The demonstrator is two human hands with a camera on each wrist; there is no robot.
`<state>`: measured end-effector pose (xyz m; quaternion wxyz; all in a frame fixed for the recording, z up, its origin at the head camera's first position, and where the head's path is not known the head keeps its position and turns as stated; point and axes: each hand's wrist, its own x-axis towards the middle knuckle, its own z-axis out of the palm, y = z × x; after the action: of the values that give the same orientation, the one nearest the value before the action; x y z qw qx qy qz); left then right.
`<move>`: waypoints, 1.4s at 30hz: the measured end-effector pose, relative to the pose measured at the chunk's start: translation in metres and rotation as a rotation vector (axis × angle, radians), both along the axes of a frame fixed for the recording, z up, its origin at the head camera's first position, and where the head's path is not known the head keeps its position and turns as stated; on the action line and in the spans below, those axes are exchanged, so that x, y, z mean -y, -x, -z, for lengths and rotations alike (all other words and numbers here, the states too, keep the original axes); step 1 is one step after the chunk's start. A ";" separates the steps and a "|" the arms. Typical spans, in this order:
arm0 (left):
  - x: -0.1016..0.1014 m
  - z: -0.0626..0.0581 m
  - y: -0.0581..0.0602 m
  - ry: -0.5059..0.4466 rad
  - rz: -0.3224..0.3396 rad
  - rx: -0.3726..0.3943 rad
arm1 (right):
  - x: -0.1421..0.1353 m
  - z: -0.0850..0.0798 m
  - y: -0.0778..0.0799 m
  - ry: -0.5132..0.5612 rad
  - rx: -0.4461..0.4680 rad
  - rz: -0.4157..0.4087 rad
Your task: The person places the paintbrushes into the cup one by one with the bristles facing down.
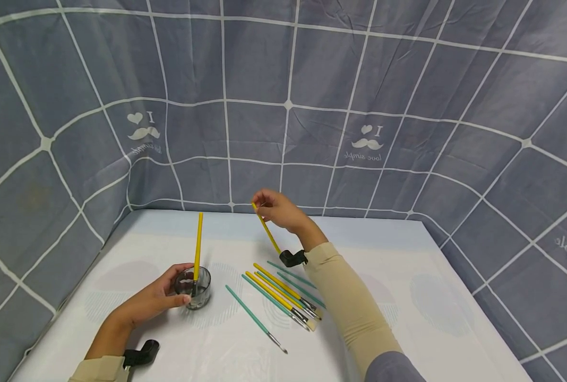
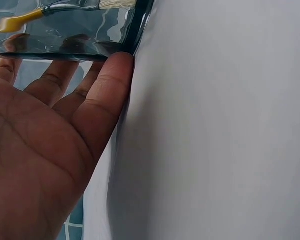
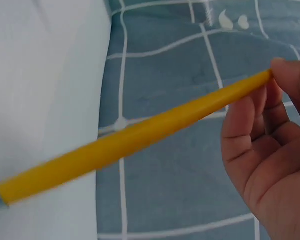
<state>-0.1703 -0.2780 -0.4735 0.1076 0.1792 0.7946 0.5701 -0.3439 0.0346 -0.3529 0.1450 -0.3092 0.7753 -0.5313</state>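
My left hand (image 1: 151, 300) grips a clear glass cup (image 1: 205, 284) on the table's left side, thumb at the near side and fingers around the back. One yellow paintbrush (image 1: 198, 246) stands in the cup, bristles down; the left wrist view shows its pale bristles (image 2: 116, 4) near the cup's base. Over the table's far part, my right hand (image 1: 281, 213) pinches the thin handle end of another yellow paintbrush (image 3: 140, 135). That brush slants down toward the table, its lower end hidden behind the wrist camera in the head view.
Several yellow and green paintbrushes (image 1: 276, 292) lie side by side mid-table, bristles toward the near right. A lone green brush (image 1: 252, 315) lies between them and the cup. The white table (image 1: 384, 249) is enclosed by a grey checked curtain (image 1: 255, 132).
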 end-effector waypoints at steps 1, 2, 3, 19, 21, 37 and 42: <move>0.000 0.000 0.000 0.000 -0.001 0.000 | 0.001 0.000 -0.002 0.020 0.008 0.008; 0.000 0.000 0.000 -0.001 -0.002 0.000 | 0.003 -0.001 -0.003 0.044 0.017 0.014; 0.001 0.001 0.000 -0.002 -0.003 0.000 | 0.004 -0.001 -0.005 0.070 0.028 0.020; -0.005 0.004 0.005 0.003 0.021 -0.017 | 0.030 0.002 -0.029 0.322 0.084 0.155; -0.005 0.004 0.005 0.008 0.017 -0.016 | 0.034 0.003 -0.032 0.355 0.096 0.171; 0.003 0.008 0.002 -0.053 0.038 -0.027 | 0.062 -0.004 -0.045 0.600 0.203 0.271; 0.002 0.008 0.002 -0.041 0.021 -0.024 | 0.068 0.000 -0.045 0.658 0.216 0.297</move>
<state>-0.1723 -0.2802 -0.4812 0.1004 0.1965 0.7820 0.5829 -0.2989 -0.0334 -0.3533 0.0402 -0.1655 0.5797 -0.7968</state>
